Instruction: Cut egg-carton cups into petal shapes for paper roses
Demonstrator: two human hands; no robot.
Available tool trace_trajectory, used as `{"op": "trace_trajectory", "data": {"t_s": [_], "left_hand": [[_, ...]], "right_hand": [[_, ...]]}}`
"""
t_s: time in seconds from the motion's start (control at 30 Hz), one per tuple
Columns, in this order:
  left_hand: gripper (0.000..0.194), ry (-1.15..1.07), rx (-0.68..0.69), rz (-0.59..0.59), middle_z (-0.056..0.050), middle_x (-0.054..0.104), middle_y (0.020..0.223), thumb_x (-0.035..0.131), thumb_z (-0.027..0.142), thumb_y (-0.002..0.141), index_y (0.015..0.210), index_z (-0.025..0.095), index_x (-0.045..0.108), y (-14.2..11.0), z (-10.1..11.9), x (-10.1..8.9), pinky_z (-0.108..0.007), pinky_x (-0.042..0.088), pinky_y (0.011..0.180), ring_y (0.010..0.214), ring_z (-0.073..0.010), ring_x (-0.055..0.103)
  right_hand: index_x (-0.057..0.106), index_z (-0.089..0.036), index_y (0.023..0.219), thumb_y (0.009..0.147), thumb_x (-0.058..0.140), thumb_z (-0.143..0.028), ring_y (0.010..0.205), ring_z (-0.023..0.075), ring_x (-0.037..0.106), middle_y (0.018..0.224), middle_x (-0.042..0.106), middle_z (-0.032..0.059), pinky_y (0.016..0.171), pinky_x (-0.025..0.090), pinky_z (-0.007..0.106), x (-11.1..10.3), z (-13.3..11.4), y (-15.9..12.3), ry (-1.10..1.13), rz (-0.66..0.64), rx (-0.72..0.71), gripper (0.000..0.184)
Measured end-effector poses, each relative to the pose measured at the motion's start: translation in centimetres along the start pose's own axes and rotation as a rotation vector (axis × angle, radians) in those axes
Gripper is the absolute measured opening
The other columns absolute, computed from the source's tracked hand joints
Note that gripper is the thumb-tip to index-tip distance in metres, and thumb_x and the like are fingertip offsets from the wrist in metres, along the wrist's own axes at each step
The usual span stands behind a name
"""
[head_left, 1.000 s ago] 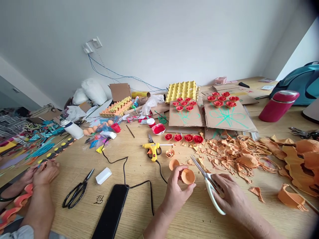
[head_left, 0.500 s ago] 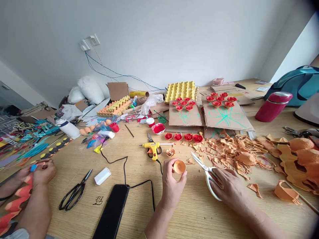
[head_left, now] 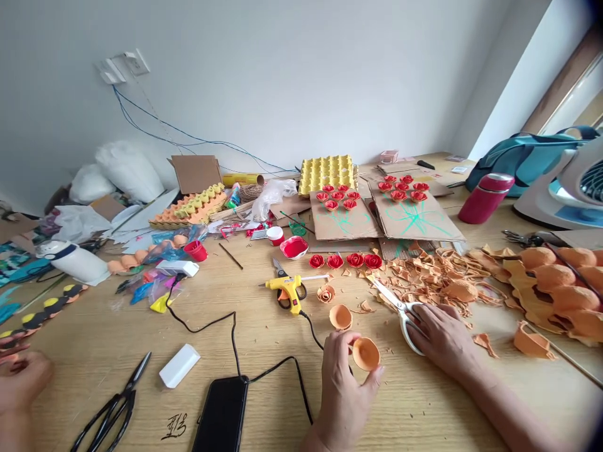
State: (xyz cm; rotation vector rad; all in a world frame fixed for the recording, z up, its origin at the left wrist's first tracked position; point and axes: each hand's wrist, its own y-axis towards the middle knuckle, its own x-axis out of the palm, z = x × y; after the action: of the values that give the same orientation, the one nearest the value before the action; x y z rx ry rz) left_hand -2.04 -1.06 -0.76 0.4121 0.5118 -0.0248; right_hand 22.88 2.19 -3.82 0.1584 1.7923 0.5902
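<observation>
My left hand [head_left: 346, 383] pinches a small orange egg-carton cup [head_left: 366, 353] by its rim, its hollow side turned toward me. Just beyond my fingers, a second such cup [head_left: 340, 317] stands on the table. White-handled scissors [head_left: 406, 307] lie under my right hand [head_left: 445, 336], whose fingers are around the handles; the blades point away toward the orange scraps [head_left: 424, 276]. Close by are an orange carton rose [head_left: 326, 293] and a yellow glue gun [head_left: 288, 290], which partly covers another pair of scissors [head_left: 277, 269].
Red-painted roses [head_left: 355, 260] stand in a row behind. Farther back are cardboard sheets [head_left: 346, 223] with more roses and a red-smeared bowl [head_left: 294, 248]. Orange egg cartons [head_left: 546, 301] and a bottle [head_left: 485, 199] are right. Left are a phone [head_left: 220, 414], black scissors [head_left: 113, 408] and another person's hand [head_left: 23, 383].
The view has swung right. My left hand has come nearer to me, and one cup now stands on the table with another in my fingers. My right hand stays on the scissors.
</observation>
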Motion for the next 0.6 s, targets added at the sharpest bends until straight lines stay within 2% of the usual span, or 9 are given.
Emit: {"op": "trace_trajectory", "data": {"t_s": [0.17, 0.3, 0.4, 0.5, 0.6], "left_hand": [[0.052, -0.047, 0.042, 0.014, -0.008, 0.059, 0.109, 0.069, 0.001, 0.074, 0.118, 0.022, 0.051, 0.4, 0.2, -0.2, -0.044, 0.051, 0.094, 0.105, -0.0256, 0.058], [0.052, -0.045, 0.068, 0.001, -0.008, 0.059, 0.111, 0.067, 0.001, 0.076, 0.12, 0.023, 0.051, 0.6, 0.3, -0.6, -0.044, 0.05, 0.097, 0.108, -0.0252, 0.058], [0.051, -0.006, 0.111, -0.002, -0.008, 0.059, 0.112, 0.067, 0.004, 0.079, 0.123, 0.024, 0.05, 0.7, 0.3, -0.9, -0.045, 0.05, 0.097, 0.108, -0.0251, 0.058], [0.049, 0.018, 0.138, -0.011, -0.008, 0.06, 0.111, 0.067, 0.008, 0.08, 0.123, 0.024, 0.049, 0.7, 0.2, -0.9, -0.044, 0.05, 0.097, 0.107, -0.0251, 0.059], [0.046, 0.041, 0.135, -0.02, -0.008, 0.06, 0.112, 0.065, 0.011, 0.083, 0.124, 0.024, 0.049, 0.6, 0.0, -0.8, -0.044, 0.05, 0.097, 0.108, -0.0252, 0.06]], "right_hand": [[0.059, -0.021, 0.09, 0.094, 0.053, -0.038, 0.07, 0.0187, 0.06, 0.079, 0.066, 0.0027, 0.077, 0.037, 0.033, -0.1, -0.3, 0.1, -0.021, 0.011, 0.021, 0.018], [0.058, -0.021, 0.094, 0.093, 0.054, -0.036, 0.074, 0.0194, 0.062, 0.083, 0.067, 0.004, 0.078, 0.038, 0.033, -0.2, -0.1, -0.1, 0.008, 0.045, 0.021, 0.016], [0.055, -0.022, 0.091, 0.092, 0.052, -0.036, 0.07, 0.0186, 0.059, 0.079, 0.065, 0.0028, 0.075, 0.041, 0.033, -0.4, 0.2, -0.2, 0.062, 0.083, 0.044, 0.015], [0.051, -0.022, 0.085, 0.095, 0.047, -0.037, 0.063, 0.0176, 0.055, 0.069, 0.06, 0.0005, 0.066, 0.042, 0.03, -1.3, 0.3, -0.3, 0.119, 0.121, 0.098, 0.018], [0.048, -0.023, 0.079, 0.098, 0.044, -0.036, 0.06, 0.0154, 0.052, 0.064, 0.055, -0.0017, 0.058, 0.041, 0.026, -3.1, 0.0, -0.3, 0.181, 0.083, 0.119, 0.023]]}}
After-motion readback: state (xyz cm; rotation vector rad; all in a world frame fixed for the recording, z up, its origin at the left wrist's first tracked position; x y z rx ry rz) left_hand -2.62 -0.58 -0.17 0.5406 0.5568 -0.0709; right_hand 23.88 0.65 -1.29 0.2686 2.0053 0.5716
